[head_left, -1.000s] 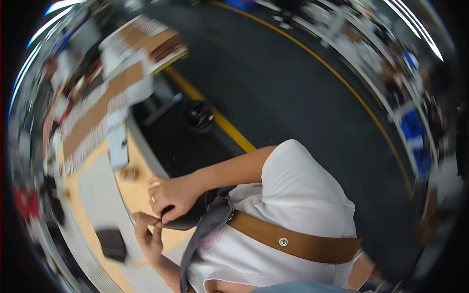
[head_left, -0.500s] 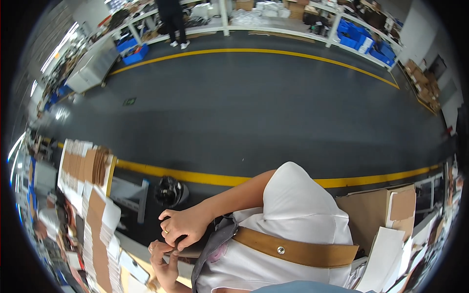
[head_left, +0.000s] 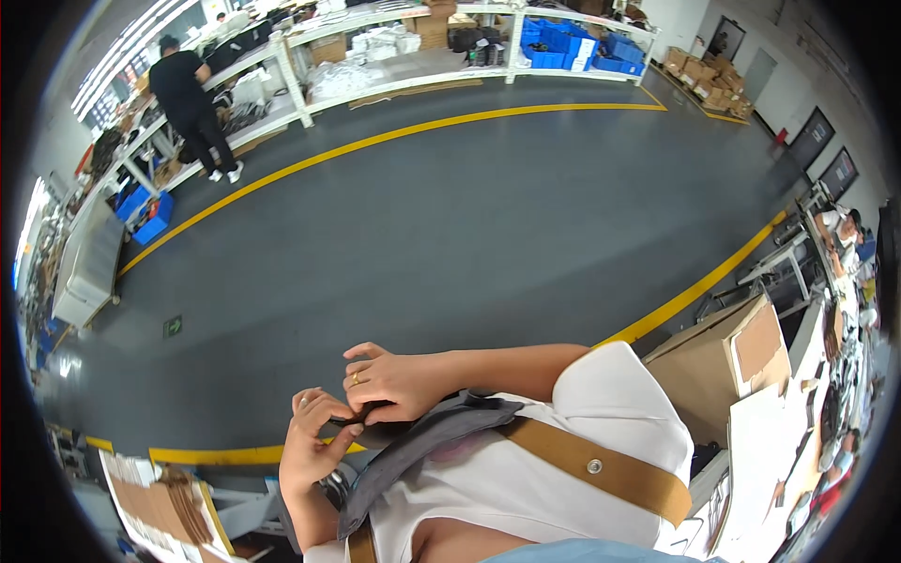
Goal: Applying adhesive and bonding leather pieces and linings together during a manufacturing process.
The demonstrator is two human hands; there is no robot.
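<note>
Both my hands meet in front of my chest in the lower middle of the head view. My left hand (head_left: 317,436), with a ring, bends up from below with its fingers closed in a pinch. My right hand (head_left: 387,385), also ringed, reaches across from the right, thumb and fingers pinching and one finger raised. Between them is a small dark brown piece (head_left: 372,410), mostly covered by fingers; its kind I cannot make out. A grey cloth (head_left: 427,446) hangs over my white shirt just behind the hands. A tan strap (head_left: 563,450) with a metal snap crosses my chest.
White shelving (head_left: 404,70) runs along the far side with blue bins (head_left: 563,47). A person in black (head_left: 183,98) stands there at the left. A large cardboard box (head_left: 718,361) is at my right. Stacked cardboard sheets (head_left: 160,507) lie at lower left. Yellow lines border the grey floor.
My view has swung to the right, so the shelving and the person in black sit differently in it. My hands have risen a little, still pinched together at the dark piece.
</note>
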